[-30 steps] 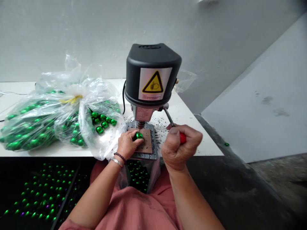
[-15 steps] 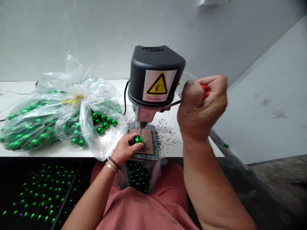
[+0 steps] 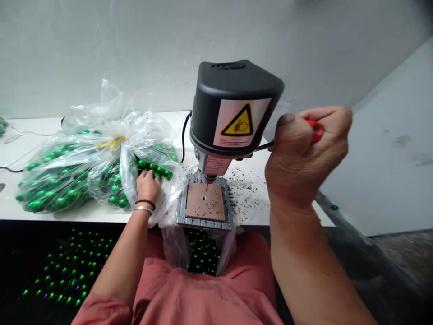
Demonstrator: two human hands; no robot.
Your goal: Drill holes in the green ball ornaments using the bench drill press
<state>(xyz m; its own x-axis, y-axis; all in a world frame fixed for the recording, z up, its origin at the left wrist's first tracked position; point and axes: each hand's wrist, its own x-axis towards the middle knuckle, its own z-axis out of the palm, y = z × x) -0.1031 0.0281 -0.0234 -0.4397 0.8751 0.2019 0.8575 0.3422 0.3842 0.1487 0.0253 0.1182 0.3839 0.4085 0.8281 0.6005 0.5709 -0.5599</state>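
Item, hidden or unclear: I am seeing the left hand (image 3: 148, 186) from the back only, reaching into the mouth of the open bag (image 3: 152, 180); its fingertips are lying behind the knuckles and among the beads (image 3: 154, 168), so I cannot tell whether it is pinching one. The lever (image 3: 264, 146) is showing only as a short dark rod between the drill (image 3: 233, 108) and the fist; most of the knob (image 3: 316, 131) is sitting inside the fingers. The bit under the head is too thin to make out clearly. My forearms are running off the lower edge.

Item, right hand (image 3: 306, 153): closing in a tight fist round the red knob, thumb on top, raised beside the drill head at label height.

Item, beads: small glossy green balls, catching bright highlights, packed in two clear bags on the white table (image 3: 34, 135); the far bag (image 3: 57, 171) is tied with a yellow strip, the near one is lying open just left of the drill base.

Item, plate (image 3: 205, 201): a brown square with one small hole, lying on the grey base, dusted with dark chips; more chips are scattering over the table to the right.

Item, below the table: more green beads are glinting in the dark at lower left and inside a clear bag hanging under the base
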